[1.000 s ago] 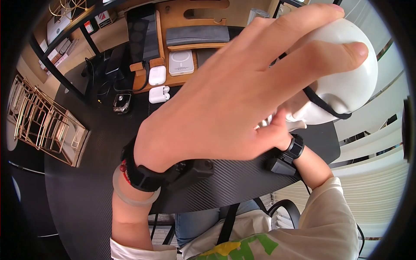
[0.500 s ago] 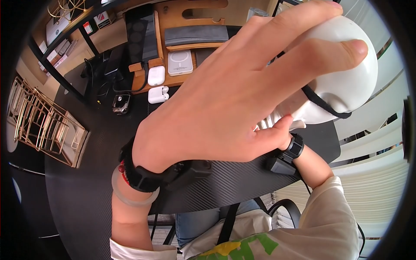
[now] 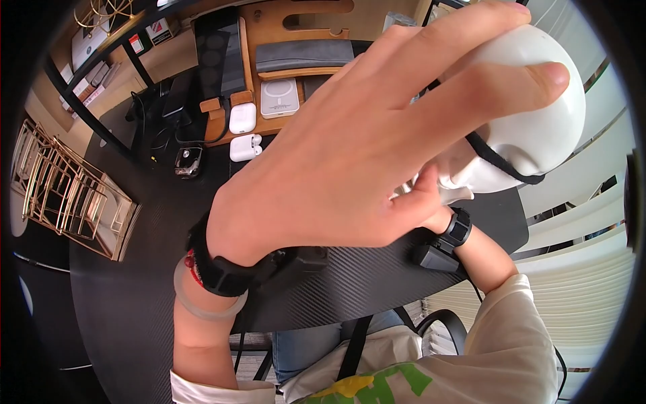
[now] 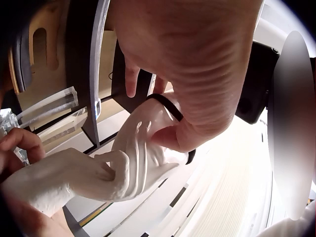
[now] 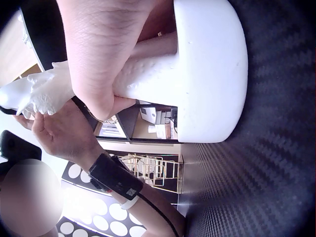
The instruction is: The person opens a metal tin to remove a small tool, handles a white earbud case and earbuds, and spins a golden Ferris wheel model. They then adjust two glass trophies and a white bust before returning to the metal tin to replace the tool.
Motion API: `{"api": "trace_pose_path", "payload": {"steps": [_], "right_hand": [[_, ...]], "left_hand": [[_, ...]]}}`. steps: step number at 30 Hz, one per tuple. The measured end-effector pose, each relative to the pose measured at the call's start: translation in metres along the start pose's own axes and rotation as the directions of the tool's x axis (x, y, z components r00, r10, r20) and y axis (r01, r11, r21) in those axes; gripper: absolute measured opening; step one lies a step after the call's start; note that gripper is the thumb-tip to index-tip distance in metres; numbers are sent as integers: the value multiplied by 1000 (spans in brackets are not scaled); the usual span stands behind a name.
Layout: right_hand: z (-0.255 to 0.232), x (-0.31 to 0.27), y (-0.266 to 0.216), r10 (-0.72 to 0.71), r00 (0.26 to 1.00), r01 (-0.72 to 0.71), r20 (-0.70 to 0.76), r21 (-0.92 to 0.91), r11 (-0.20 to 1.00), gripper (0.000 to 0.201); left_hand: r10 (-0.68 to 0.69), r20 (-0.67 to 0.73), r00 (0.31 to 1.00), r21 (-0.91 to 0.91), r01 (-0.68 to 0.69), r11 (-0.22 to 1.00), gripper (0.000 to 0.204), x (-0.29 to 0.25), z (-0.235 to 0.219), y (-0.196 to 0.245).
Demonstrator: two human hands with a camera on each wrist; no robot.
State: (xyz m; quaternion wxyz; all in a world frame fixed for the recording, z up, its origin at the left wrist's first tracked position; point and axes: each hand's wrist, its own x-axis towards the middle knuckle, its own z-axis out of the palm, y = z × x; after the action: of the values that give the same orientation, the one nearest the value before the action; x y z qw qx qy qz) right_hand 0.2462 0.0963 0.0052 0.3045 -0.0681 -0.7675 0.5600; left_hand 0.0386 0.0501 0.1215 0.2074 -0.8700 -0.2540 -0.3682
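Note:
A white sculpture (image 3: 545, 128) has a smooth rounded head with a black strap (image 3: 499, 161) across it and a white sculpted hand (image 4: 98, 180) against its face. My left hand (image 3: 336, 148) spans this head from above, fingers extended and spread, one fingertip over the rounded top. In the left wrist view, its thumb lies on the face beside the strap. My right hand (image 5: 106, 54) is wrapped round the sculpture's stem, just above a thick round white base (image 5: 212, 74) on the black table. In the head view my left hand hides most of the face.
Left on the black table (image 3: 161, 236) stands a gold wire rack (image 3: 74, 192). Behind are a wooden stand (image 3: 269, 23) with a grey case (image 3: 306, 55), white earbud cases (image 3: 243, 117), and a watch (image 3: 188, 161). White blinds (image 3: 579, 229) hang at the right.
My left thumb has shifted a little, first down and then back up and left, while the rest of that hand stays nearly in place. The sculpture and right arm look nearly unchanged.

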Motion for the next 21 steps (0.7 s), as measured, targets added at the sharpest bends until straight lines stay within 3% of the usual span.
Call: {"api": "trace_pose_path", "payload": {"steps": [2, 3, 5, 12, 15, 18, 20, 21], "right_hand": [[5, 0, -1, 40, 998, -31, -45, 187, 982, 51], [6, -1, 1, 40, 998, -31, -45, 187, 982, 51], [7, -2, 5, 19, 994, -12, -105, 71, 997, 49], [2, -1, 0, 44, 999, -42, -32, 50, 998, 48], [3, -2, 5, -4, 999, -2, -50, -113, 994, 48], [4, -2, 9, -10, 998, 9, -63, -9, 1000, 49], [2, -6, 26, 157, 986, -133, -56, 301, 944, 48], [4, -5, 18, 156, 986, -133, -55, 301, 944, 48]], "left_hand": [[0, -1, 1000, 1, 0, 1000, 72, -19, -15, 1], [0, -1, 1000, 2, 0, 1000, 71, -19, -16, 1], [0, -2, 1000, 4, 0, 1000, 71, -6, -6, -1], [0, -5, 1000, 9, 0, 1000, 71, -2, -5, -1], [2, -6, 1000, 10, -2, 1000, 71, -3, -7, -1], [2, -9, 1000, 12, -2, 1000, 70, -3, -8, -2], [1, -13, 1000, 16, -1, 1000, 70, -1, -7, -2], [1, -14, 1000, 17, -1, 1000, 70, 0, -7, -1]]}}
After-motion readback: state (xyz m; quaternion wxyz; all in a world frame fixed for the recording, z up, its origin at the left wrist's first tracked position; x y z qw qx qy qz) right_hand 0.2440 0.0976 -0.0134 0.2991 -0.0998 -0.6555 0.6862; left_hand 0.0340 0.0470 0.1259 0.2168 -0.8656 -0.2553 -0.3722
